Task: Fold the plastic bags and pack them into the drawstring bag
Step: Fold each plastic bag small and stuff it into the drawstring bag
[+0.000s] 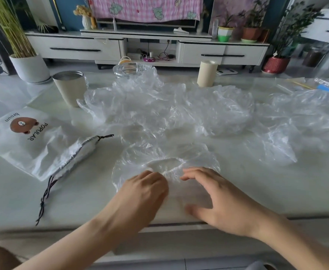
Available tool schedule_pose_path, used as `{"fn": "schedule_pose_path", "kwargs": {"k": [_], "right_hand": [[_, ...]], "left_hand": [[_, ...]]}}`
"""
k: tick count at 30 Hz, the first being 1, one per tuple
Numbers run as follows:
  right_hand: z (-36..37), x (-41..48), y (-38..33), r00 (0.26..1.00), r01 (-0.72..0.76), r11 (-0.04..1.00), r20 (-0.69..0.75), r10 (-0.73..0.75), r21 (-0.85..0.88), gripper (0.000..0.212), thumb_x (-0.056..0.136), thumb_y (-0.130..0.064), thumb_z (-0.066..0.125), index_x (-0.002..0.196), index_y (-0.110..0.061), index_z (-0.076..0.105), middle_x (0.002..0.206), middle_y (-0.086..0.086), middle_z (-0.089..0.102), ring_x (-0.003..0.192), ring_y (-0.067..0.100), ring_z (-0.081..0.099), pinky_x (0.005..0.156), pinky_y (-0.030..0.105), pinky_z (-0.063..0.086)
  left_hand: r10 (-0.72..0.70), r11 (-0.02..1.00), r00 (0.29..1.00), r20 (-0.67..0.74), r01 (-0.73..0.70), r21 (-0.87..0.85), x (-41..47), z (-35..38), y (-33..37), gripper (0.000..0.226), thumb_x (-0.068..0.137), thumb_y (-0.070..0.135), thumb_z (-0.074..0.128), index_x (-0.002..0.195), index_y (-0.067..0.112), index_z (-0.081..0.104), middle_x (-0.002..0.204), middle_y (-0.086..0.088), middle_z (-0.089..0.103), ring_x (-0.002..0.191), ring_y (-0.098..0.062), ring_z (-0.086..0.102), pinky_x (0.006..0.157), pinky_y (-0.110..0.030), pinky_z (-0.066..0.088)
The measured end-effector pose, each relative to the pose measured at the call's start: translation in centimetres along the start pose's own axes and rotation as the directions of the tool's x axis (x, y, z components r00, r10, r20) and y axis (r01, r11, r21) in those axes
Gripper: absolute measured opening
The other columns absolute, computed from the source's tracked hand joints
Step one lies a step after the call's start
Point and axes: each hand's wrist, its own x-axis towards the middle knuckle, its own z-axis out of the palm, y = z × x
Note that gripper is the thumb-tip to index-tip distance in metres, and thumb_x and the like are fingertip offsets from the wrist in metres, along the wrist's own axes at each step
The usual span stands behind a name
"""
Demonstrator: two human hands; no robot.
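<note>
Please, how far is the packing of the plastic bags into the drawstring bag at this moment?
Early. Done: nothing folded is visible; the drawstring bag lies flat at the left. In hand: the left hand pinches and the right hand touches the nearest plastic bag. Left: the crumpled pile behind it, then packing.

Table (247,182): pale, stone-like top, smooth and glossy, throwing back the room's light. Plastic bags (159,106): thin clear film, heavily crinkled, shiny along the creases. The nearest bag (165,158), just in front of me, is the same film with a puckered, whitish gathered edge. Drawstring bag (33,145) to my left: frosted translucent plastic, matt, with a printed design. Its cord (46,193) is dark braided string. Cup (71,88): matt beige wall, dull metal rim. Dish (128,70): clear ribbed glass. Roll (206,74): matt cream, paper-like.
</note>
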Motion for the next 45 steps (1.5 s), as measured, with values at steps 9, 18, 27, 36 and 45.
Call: {"fn": "schedule_pose_path", "kwargs": {"k": [9, 18, 27, 36, 45], "right_hand": [[0.5, 2.2, 1.7, 0.964, -0.039, 0.989, -0.256, 0.075, 0.144, 0.014, 0.092, -0.01, 0.055, 0.088, -0.01, 0.069, 0.084, -0.002, 0.068, 0.084, 0.012, 0.062, 0.077, 0.024, 0.046], [-0.8, 3.1, 2.8, 0.94, -0.204, 0.889, -0.17, 0.294, 0.409, 0.023, 0.085, -0.022, 0.067, 0.083, 0.001, 0.067, 0.068, 0.011, 0.056, 0.064, 0.011, 0.046, 0.064, 0.026, 0.036], [-0.1, 3.2, 1.4, 0.851, -0.408, 0.87, -0.23, 0.472, 0.277, 0.04, 0.096, -0.034, 0.045, 0.066, -0.01, 0.054, 0.054, -0.003, 0.044, 0.054, 0.013, 0.04, 0.052, 0.026, 0.029], [1.0, 5.2, 2.3, 0.787, -0.542, 0.82, -0.457, 0.416, -0.187, 0.036, 0.096, -0.046, 0.039, 0.079, -0.015, 0.04, 0.087, 0.007, 0.065, 0.087, 0.032, 0.06, 0.062, 0.031, 0.033], [0.8, 5.0, 5.2, 0.789, -0.518, 0.777, -0.551, 0.272, -0.359, 0.012, 0.08, -0.001, 0.064, 0.075, -0.001, 0.053, 0.069, 0.018, 0.056, 0.063, 0.036, 0.059, 0.048, 0.026, 0.024]], "left_hand": [[-0.246, 0.916, 0.968, -0.052, 0.215, -0.338, 0.6, -1.6, -0.6, 0.051, 0.076, 0.064, 0.054, 0.113, 0.028, 0.056, 0.103, 0.028, 0.054, 0.091, 0.014, 0.052, 0.077, -0.004, 0.038], [-0.294, 0.938, 0.951, -0.094, 0.268, -0.22, -0.1, -2.0, -2.7, 0.029, 0.084, 0.036, 0.053, 0.089, 0.013, 0.07, 0.085, 0.014, 0.069, 0.079, -0.005, 0.064, 0.071, -0.017, 0.047], [-0.594, 0.733, 0.805, 0.007, 0.545, -0.407, 0.4, -2.8, -3.0, 0.022, 0.091, 0.026, 0.058, 0.072, 0.017, 0.062, 0.056, 0.005, 0.066, 0.045, -0.015, 0.059, 0.051, -0.026, 0.046], [-0.626, 0.716, 0.764, -0.158, 0.643, 0.273, 1.3, -0.9, -2.0, 0.037, 0.097, 0.051, 0.031, 0.118, 0.022, 0.041, 0.095, -0.003, 0.062, 0.085, -0.029, 0.063, 0.057, -0.029, 0.037], [-0.612, 0.787, 0.758, -0.225, 0.556, -0.269, 1.7, -0.3, -3.5, 0.024, 0.079, 0.023, 0.073, 0.068, 0.015, 0.053, 0.07, 0.003, 0.053, 0.068, -0.021, 0.05, 0.062, -0.023, 0.034]]}}
